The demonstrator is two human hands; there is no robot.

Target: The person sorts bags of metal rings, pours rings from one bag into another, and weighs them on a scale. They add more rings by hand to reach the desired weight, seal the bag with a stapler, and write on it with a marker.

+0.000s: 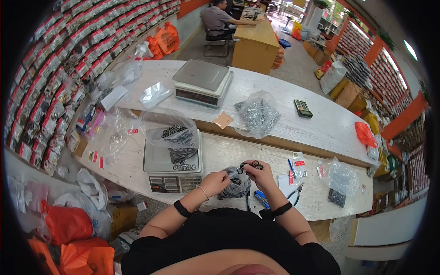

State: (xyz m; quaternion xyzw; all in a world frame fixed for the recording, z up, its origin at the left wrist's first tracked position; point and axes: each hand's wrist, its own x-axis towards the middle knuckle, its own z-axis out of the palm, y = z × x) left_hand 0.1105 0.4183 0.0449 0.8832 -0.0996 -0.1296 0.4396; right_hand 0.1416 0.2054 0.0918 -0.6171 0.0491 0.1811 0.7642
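Note:
My right hand (258, 174) holds several dark metal rings (255, 165) above the right edge of a small clear plastic bag (234, 189), which contains more dark rings. At that bag's left rim is my left hand (216, 182), its fingertips pinched on the plastic. A large open plastic bag of dark rings (178, 141) rests on the pan of a digital scale (154, 160) to the left. Some lighter rings (184, 167) lie at the bag's lower end on the pan. Close to my right forearm are a blue-handled tool (262, 198) and a black marker (248, 200).
On the raised counter stand a second scale (201, 77), a bag of silvery metal parts (258, 115) and a calculator (303, 108). Pliers (297, 194), a blue pen (290, 165) and a bag of dark pieces (337, 198) lie right. Another person (216, 19) sits at a far desk.

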